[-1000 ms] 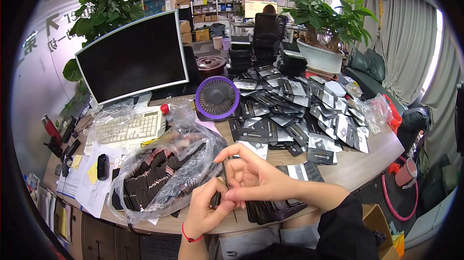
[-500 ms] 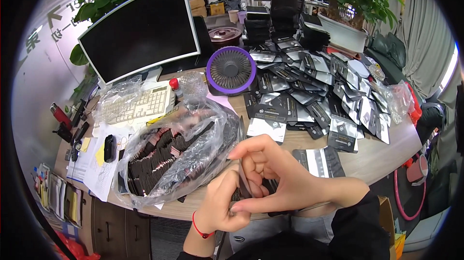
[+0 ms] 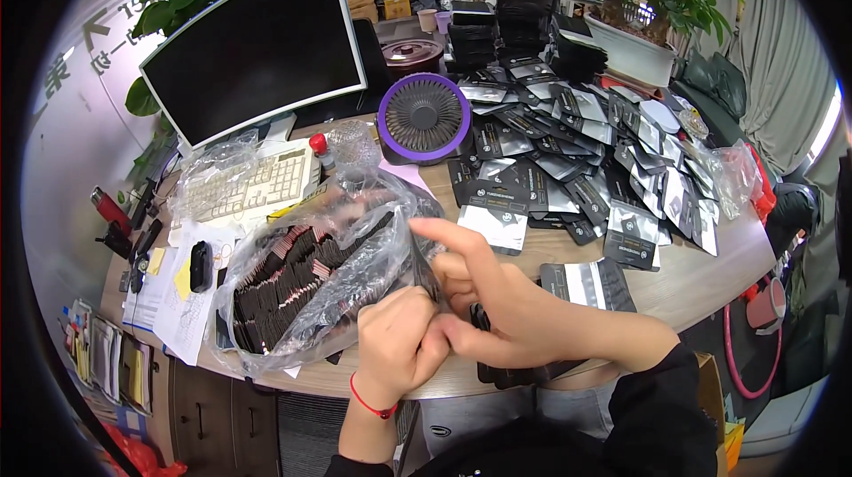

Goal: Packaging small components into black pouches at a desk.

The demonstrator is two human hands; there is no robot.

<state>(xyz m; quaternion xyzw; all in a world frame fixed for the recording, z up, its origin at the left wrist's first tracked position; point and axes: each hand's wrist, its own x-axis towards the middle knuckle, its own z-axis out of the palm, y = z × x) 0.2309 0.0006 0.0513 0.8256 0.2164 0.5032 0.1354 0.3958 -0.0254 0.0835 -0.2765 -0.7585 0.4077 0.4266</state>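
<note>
A thin dark flat pouch (image 3: 422,271) stands nearly edge-on between my hands, above the near edge of the desk. My left hand (image 3: 396,335), with a red cord at the wrist, is closed on its lower part. On its right side my right hand (image 3: 506,304) grips it with curled fingers, the index finger stretched along the top and the thumb close to the left thumb. Left of them lies an open clear plastic bag (image 3: 377,286) full of dark flat pieces (image 3: 284,295) in rows. A black-and-silver pouch (image 3: 612,286) and more black pouches (image 3: 524,376) lie by my right forearm.
A large heap of black-and-silver pouches (image 3: 568,153) covers the right of the desk. Behind stand a purple round fan (image 3: 424,118) and a monitor (image 3: 257,51). A keyboard (image 3: 266,186), papers (image 3: 182,317) and a red-capped bottle (image 3: 320,149) are at the left.
Both hands have moved slightly up and away from me with the dark pouch. My right index finger has straightened, and the gap between right thumb and fingers has narrowed.
</note>
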